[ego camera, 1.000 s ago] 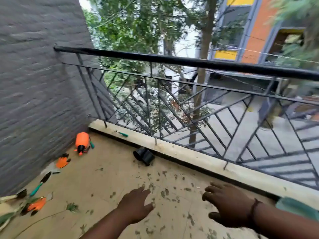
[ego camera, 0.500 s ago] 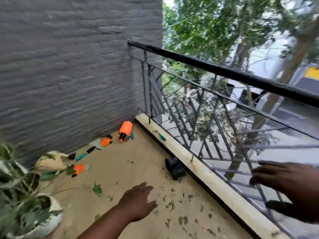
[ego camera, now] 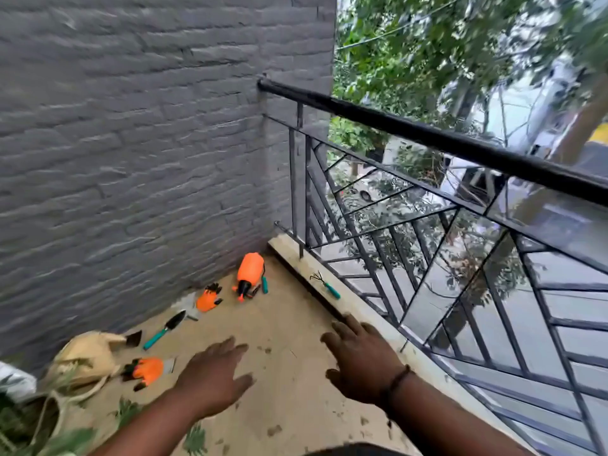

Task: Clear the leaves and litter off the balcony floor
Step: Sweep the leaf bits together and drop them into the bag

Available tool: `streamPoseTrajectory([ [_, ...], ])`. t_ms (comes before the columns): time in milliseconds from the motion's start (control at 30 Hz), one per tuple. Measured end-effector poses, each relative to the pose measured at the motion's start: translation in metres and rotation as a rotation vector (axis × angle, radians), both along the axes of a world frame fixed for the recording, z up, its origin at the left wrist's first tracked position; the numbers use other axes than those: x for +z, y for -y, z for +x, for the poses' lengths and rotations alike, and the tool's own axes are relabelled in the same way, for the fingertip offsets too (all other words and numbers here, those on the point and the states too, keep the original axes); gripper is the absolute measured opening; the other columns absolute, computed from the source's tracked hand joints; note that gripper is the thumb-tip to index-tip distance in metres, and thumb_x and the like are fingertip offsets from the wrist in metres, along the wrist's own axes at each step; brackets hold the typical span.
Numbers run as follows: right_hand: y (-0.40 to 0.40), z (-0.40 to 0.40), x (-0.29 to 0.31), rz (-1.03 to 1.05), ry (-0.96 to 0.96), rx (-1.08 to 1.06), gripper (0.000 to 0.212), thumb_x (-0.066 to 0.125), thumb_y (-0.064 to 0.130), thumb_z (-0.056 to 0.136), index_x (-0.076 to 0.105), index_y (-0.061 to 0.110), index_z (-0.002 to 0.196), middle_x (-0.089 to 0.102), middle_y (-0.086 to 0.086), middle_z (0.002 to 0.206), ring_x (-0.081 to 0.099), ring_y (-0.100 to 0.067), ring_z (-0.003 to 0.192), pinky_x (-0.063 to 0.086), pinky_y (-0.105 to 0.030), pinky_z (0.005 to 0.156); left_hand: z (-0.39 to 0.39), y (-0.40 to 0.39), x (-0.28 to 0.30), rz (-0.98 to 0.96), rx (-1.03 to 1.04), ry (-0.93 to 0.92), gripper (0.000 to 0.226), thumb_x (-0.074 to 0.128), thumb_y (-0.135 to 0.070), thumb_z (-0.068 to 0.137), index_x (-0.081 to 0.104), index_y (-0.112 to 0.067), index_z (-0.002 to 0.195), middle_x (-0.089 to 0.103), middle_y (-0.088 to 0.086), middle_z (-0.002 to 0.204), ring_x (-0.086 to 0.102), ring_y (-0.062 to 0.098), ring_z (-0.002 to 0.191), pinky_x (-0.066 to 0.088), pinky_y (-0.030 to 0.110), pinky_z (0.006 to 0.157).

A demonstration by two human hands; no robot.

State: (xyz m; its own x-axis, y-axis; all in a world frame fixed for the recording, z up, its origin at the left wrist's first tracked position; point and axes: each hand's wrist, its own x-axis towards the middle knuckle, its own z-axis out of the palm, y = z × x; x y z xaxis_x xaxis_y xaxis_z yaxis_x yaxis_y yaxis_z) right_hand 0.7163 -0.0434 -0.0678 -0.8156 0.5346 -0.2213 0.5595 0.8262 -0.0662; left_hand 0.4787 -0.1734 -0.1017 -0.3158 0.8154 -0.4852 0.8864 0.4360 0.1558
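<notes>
Leaves (ego camera: 126, 411) lie at lower left on the floor (ego camera: 289, 340), near the bag (ego camera: 87, 355). Left hand (ego camera: 214, 376) and right hand (ego camera: 360, 363) hover above it, fingers spread, holding nothing; probably reaching to gather litter.

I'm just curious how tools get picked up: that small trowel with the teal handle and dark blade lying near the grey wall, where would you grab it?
Grip the small trowel by its teal handle, the end nearer the person, coming down from above. It lies flat on the tan balcony floor, its dark pointed blade aimed towards the grey brick wall. The left hand is open and looks closest.
</notes>
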Motion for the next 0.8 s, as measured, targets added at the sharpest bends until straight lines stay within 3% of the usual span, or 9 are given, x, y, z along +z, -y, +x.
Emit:
streamPoseTrajectory([
  [233, -0.081, -0.058, -0.021, -0.103, 0.014, -0.095, 0.060, 0.050, 0.050, 0.095, 0.032, 0.027, 0.147, 0.024, -0.003, 0.159, 0.007, -0.025, 0.150, 0.017, -0.040, 0.120, -0.076, -0.084, -0.007, 0.011, 0.011, -0.008, 0.070, 0.042, -0.063, 0.095, 0.020, -0.034, 0.155, 0.012, -0.003, 0.165, 0.016, 0.017, 0.150, 0.020, 0.032, 0.120],
  [467, -0.197, -0.104, -0.077, -0.245, 0.064, -0.167, 0.057, 0.050, 0.053, 0.093, 0.034, 0.032, 0.144, 0.030, 0.004, 0.156, 0.017, -0.021, 0.148, 0.024, -0.035, 0.117, -0.134, -0.159, -0.033, -0.148, 0.010, 0.007, 0.073, 0.041, -0.065, 0.094, 0.017, -0.035, 0.156, 0.008, -0.003, 0.166, 0.014, 0.019, 0.151, 0.018, 0.033, 0.121],
  [600, -0.264, -0.142, -0.088, -0.281, 0.136, -0.144, 0.055, 0.050, 0.051, 0.094, 0.037, 0.031, 0.144, 0.038, 0.004, 0.151, 0.024, -0.021, 0.144, 0.027, -0.035, 0.115, -0.178, -0.194, -0.024, -0.284, 0.019, -0.010, 0.091, 0.030, -0.085, 0.081, 0.016, -0.036, 0.156, 0.008, -0.005, 0.166, 0.013, 0.016, 0.151, 0.013, 0.038, 0.121],
  [667, -0.292, -0.160, -0.089, -0.248, 0.160, -0.114, 0.054, 0.050, 0.049, 0.094, 0.038, 0.030, 0.144, 0.040, 0.003, 0.149, 0.027, -0.021, 0.143, 0.028, -0.036, 0.114, -0.199, -0.210, -0.023, -0.299, 0.030, -0.027, 0.081, 0.035, -0.075, 0.090, 0.016, -0.034, 0.157, 0.008, -0.003, 0.166, 0.011, 0.017, 0.152, 0.009, 0.040, 0.121],
  [800, -0.331, -0.191, -0.095, -0.233, 0.185, -0.082, 0.053, 0.050, 0.047, 0.094, 0.039, 0.028, 0.143, 0.039, 0.002, 0.150, 0.025, -0.025, 0.145, 0.028, -0.038, 0.116, -0.222, -0.247, -0.020, -0.254, 0.093, 0.007, 0.074, 0.040, -0.065, 0.095, 0.016, -0.032, 0.157, 0.007, -0.003, 0.166, 0.013, 0.017, 0.151, 0.017, 0.035, 0.120],
])
